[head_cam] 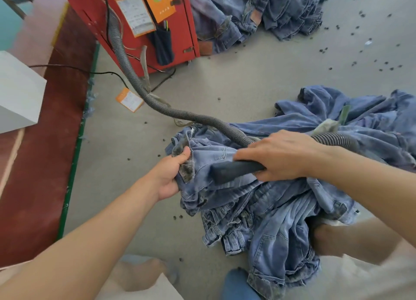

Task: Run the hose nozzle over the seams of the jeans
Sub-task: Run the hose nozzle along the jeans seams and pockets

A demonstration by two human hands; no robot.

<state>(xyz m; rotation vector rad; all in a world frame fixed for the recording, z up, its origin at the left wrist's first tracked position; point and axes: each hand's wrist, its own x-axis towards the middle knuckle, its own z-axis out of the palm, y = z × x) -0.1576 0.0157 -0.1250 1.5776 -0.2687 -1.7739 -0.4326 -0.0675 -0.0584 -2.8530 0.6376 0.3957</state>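
From the head view, our left hand [170,173] pinches a fold of the jeans [258,198], heaped near centre on the floor [258,74]. Our right hand [281,155] wraps the black nozzle [234,170], its tip lying on the denim. The cloth looks soft and floppy, so we judge seams need holding taut. The ribbed hose [144,90] trails far left to the red machine [139,18]; bare floor lies beyond.

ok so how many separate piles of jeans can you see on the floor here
2. One pile of jeans lies under the hands, where the nozzle is working; a second pile sits at the top beside the red cabinet. More may lie out of frame.
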